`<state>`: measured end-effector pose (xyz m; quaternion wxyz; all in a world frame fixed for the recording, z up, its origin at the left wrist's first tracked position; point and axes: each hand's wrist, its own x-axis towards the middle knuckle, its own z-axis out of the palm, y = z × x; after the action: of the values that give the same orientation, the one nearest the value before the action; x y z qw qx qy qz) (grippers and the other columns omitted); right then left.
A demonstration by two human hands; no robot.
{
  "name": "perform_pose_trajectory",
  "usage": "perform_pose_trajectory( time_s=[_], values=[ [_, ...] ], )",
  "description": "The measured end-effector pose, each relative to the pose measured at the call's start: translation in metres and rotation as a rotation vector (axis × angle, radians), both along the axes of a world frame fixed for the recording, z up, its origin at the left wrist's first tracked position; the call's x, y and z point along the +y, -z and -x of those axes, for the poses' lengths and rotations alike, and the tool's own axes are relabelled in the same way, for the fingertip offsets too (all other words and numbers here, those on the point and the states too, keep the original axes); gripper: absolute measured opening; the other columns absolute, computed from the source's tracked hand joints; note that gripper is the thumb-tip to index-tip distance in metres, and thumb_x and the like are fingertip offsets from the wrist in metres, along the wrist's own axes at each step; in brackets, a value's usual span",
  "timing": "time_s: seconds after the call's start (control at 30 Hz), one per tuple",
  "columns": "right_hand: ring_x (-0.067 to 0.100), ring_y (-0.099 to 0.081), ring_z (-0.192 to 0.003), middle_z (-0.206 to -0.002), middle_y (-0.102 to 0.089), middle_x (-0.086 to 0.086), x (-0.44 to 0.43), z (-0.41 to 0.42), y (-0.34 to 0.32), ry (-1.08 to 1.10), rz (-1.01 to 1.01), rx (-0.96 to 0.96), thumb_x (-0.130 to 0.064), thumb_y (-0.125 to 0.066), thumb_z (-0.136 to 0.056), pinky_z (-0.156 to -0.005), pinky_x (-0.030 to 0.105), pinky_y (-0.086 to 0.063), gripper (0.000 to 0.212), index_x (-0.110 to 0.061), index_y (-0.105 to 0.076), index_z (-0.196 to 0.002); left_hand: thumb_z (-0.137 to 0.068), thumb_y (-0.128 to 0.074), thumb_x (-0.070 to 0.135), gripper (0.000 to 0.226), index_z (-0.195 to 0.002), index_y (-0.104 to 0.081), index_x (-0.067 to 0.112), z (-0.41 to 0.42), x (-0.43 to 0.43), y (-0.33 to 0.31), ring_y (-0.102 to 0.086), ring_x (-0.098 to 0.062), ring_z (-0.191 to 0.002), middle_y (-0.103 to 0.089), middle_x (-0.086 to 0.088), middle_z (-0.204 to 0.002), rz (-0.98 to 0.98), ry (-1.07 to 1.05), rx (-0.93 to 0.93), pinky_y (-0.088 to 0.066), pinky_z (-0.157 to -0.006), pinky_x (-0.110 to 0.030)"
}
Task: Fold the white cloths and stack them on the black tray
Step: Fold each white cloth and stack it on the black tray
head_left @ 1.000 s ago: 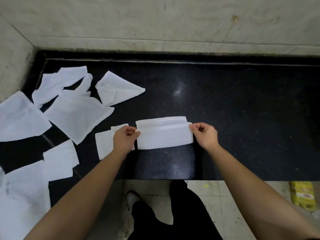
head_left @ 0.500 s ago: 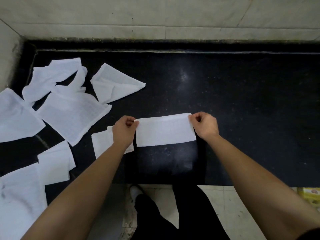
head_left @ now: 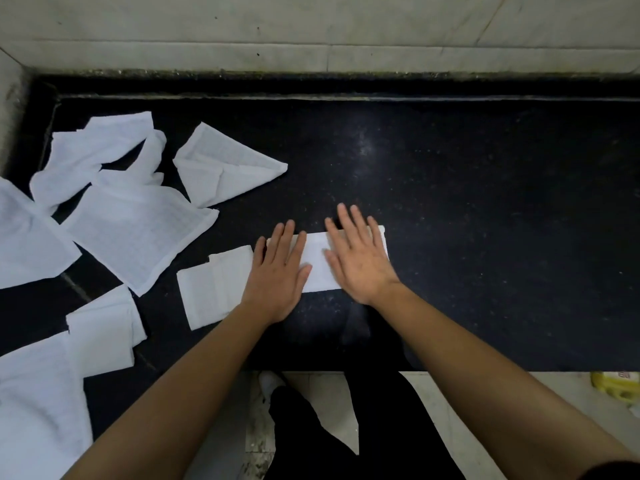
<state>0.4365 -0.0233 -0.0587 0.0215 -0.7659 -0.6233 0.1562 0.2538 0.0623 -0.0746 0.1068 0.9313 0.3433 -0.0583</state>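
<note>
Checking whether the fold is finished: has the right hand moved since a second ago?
Yes. The right hand moved left, toward the small folded cloth, from the end of the folded strip onto its top, fingers flat.

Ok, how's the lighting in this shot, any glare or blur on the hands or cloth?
Head view: dim overall; a soft sheen on the black surface beyond the hands; left hand and right hand flat on the folded cloth look sharp; wide lens stretches the forearms at the frame's bottom.

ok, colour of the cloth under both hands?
The cloth is plain white; head view shows it best.
</note>
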Motion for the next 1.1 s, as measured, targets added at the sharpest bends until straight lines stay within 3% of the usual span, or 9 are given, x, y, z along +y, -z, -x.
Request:
perform_pose_trajectory(
  time_s=[0.17, 0.4, 0.47, 0.5, 0.57, 0.7, 0.83, 0.97, 1.1],
  values=[
    [0.027, 0.019, -0.152, -0.166, 0.018, 0.01, -0.009, -0.004, 0.028, -0.065, 0.14, -0.113, -0.063, -0.006, -0.102, -0.124, 0.052, 0.004, 0.072, -0.022, 0.007, -0.16, -0.095, 0.005, 0.063, 0.077, -0.157, 0.011, 0.018, 0.011, 0.005, 0.013, 0.01, -0.024, -0.153, 0.013, -0.008, -0.166, 0.01, -0.032, 0.186, 0.001, -0.122, -0.053],
    [0.027, 0.015, -0.153, -0.167, 0.015, 0.008, -0.035, -0.047, 0.02, 0.092, 0.202, -0.101, -0.064, -0.009, -0.101, -0.125, 0.049, 0.004, 0.076, -0.017, 0.007, -0.16, -0.089, 0.018, 0.066, 0.082, -0.156, 0.017, 0.02, 0.01, 0.004, 0.012, 0.013, -0.024, -0.153, 0.017, -0.008, -0.165, 0.029, -0.032, 0.204, 0.003, -0.122, -0.053],
    [0.029, 0.001, -0.155, -0.168, 0.001, 0.012, -0.045, -0.052, 0.011, 0.199, 0.164, -0.043, -0.06, -0.019, -0.103, -0.125, 0.046, -0.004, 0.077, -0.011, -0.004, -0.16, -0.089, 0.018, 0.066, 0.082, -0.157, 0.015, 0.019, 0.01, 0.004, 0.011, 0.014, -0.024, -0.153, 0.017, -0.008, -0.165, 0.032, -0.033, 0.208, 0.003, -0.122, -0.053],
    [0.031, -0.015, -0.152, -0.165, -0.015, 0.015, -0.049, -0.052, 0.005, 0.266, 0.112, -0.028, -0.058, -0.026, -0.103, -0.123, 0.046, -0.016, 0.075, -0.008, -0.015, -0.158, -0.089, 0.019, 0.066, 0.082, -0.157, 0.015, 0.019, 0.01, 0.004, 0.011, 0.014, -0.024, -0.152, 0.017, -0.008, -0.165, 0.032, -0.034, 0.213, 0.004, -0.122, -0.052],
    [0.032, -0.045, -0.129, -0.143, -0.047, 0.015, -0.052, -0.048, -0.004, 0.425, 0.026, -0.005, -0.056, -0.038, -0.101, -0.108, 0.045, -0.037, 0.067, -0.008, -0.042, -0.146, -0.089, 0.019, 0.065, 0.081, -0.156, 0.018, 0.019, 0.008, 0.004, 0.011, 0.015, -0.024, -0.152, 0.019, -0.008, -0.165, 0.03, -0.037, 0.219, 0.006, -0.121, -0.052],
    [0.025, -0.061, -0.103, -0.114, -0.062, 0.005, -0.036, -0.033, -0.014, 0.737, 0.128, 0.249, -0.052, -0.059, -0.094, -0.085, 0.04, -0.053, 0.04, -0.018, -0.066, -0.114, -0.092, 0.01, 0.063, 0.078, -0.155, 0.02, 0.019, 0.007, 0.005, 0.009, 0.017, -0.023, -0.152, 0.02, -0.008, -0.164, 0.029, -0.037, 0.216, 0.008, -0.121, -0.051],
    [0.018, -0.06, -0.083, -0.084, -0.064, -0.003, -0.026, -0.036, -0.023, 0.915, 0.207, 0.425, -0.043, -0.068, -0.09, -0.074, 0.03, -0.052, 0.019, -0.024, -0.072, -0.09, -0.094, 0.009, 0.063, 0.076, -0.155, 0.02, 0.018, 0.008, 0.004, 0.009, 0.017, -0.023, -0.152, 0.019, -0.008, -0.165, 0.025, -0.028, 0.194, 0.008, -0.121, -0.051],
    [0.015, -0.064, -0.083, -0.085, -0.069, -0.004, -0.027, -0.051, -0.02, 1.025, 0.123, 0.669, -0.041, -0.075, -0.085, -0.081, 0.03, -0.056, 0.019, -0.023, -0.071, -0.081, -0.094, 0.013, 0.062, 0.076, -0.155, 0.02, 0.017, 0.008, 0.003, 0.011, 0.019, -0.022, -0.151, 0.021, -0.008, -0.164, 0.013, -0.029, 0.195, 0.008, -0.122, -0.051],
    [0.021, -0.074, -0.086, -0.093, -0.075, 0.006, -0.035, -0.058, -0.015, 1.142, 0.07, 0.996, -0.026, -0.084, -0.08, -0.08, 0.035, -0.062, 0.022, -0.014, -0.067, -0.088, -0.092, 0.012, 0.062, 0.078, -0.155, 0.019, 0.016, 0.008, -0.001, 0.009, 0.018, -0.023, -0.152, 0.021, -0.009, -0.164, 0.02, -0.025, 0.197, 0.007, -0.122, -0.051]
  ],
)
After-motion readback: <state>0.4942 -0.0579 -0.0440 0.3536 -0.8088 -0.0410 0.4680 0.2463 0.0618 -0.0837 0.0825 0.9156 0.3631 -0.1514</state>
